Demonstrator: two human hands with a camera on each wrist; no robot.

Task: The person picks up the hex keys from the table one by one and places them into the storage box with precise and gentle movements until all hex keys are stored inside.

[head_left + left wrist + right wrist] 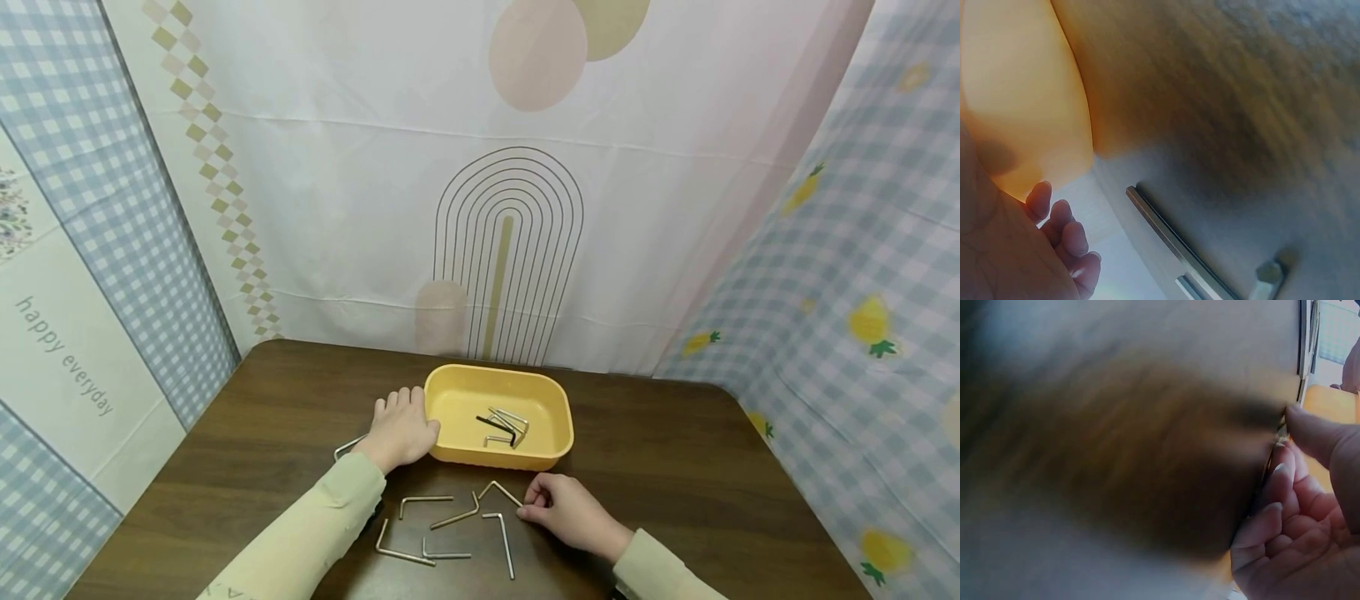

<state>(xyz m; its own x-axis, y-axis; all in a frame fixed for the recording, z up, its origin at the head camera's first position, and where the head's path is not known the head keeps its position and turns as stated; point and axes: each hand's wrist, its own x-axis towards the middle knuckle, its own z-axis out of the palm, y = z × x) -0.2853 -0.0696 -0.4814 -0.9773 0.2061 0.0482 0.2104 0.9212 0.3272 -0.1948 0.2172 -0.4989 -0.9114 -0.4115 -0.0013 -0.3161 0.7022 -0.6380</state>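
My left hand [401, 429] lies against the left end of the yellow plastic bin [498, 460], thumb at its wall. In the left wrist view the fingers [1074, 239] of that hand are loosely bent, with nothing between them. My right hand [566, 510], in front of the bin, pinches one end of a brass-coloured hex key [500, 490] between thumb and fingertips. In the right wrist view the thumb [1319, 434] meets the fingertips low over the tabletop; little of the key shows there. Several hex keys, among them a black one [498, 426], lie in the bin.
Between my arms lie several more L-shaped hex keys, such as a silver one [506, 546] and a brass-coloured one [405, 554]. Another key [347, 447] is partly hidden behind my left wrist. Patterned cloth [360, 208] hangs behind the dark wooden table [660, 442] and along both sides.
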